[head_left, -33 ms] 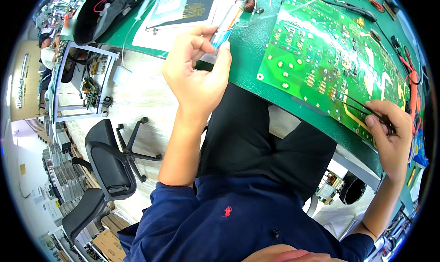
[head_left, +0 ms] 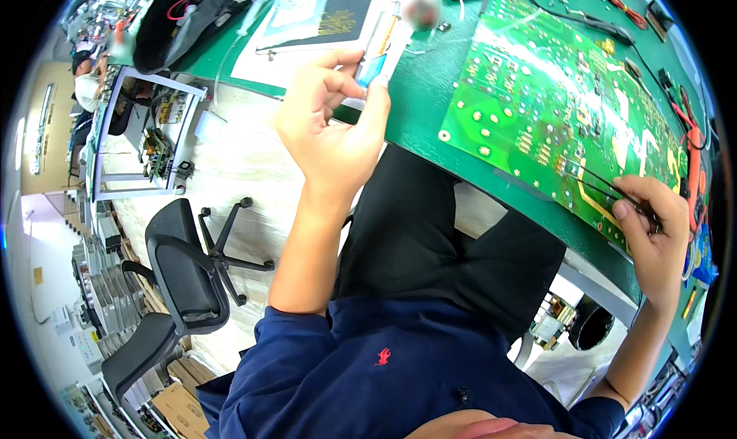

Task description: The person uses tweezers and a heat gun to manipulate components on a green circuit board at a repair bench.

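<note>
My left hand (head_left: 334,120), raised over the near edge of the bench, pinches a slim see-through tube (head_left: 374,64) with a blue lower part and orange marks. My right hand (head_left: 652,220) grips thin black tweezers (head_left: 603,183). Their two prongs lie apart, and the tips are at the solder points of a large green circuit board (head_left: 507,136); I cannot tell if they touch. Just past the tube's far end is a blurred round reddish-brown thing (head_left: 421,13).
Papers with a dark sheet (head_left: 359,1) lie left of the board on the green bench (head_left: 418,105). A black bag (head_left: 170,36) sits at the far left. Cables and a red-handled tool (head_left: 693,182) lie at the right. Black office chairs (head_left: 184,270) stand on the floor; a person (head_left: 86,90) is far left.
The whole view has shifted slightly, with the bench and board a little lower and to the right. Both hands keep their holds, and the tweezer tips stay at the same area.
</note>
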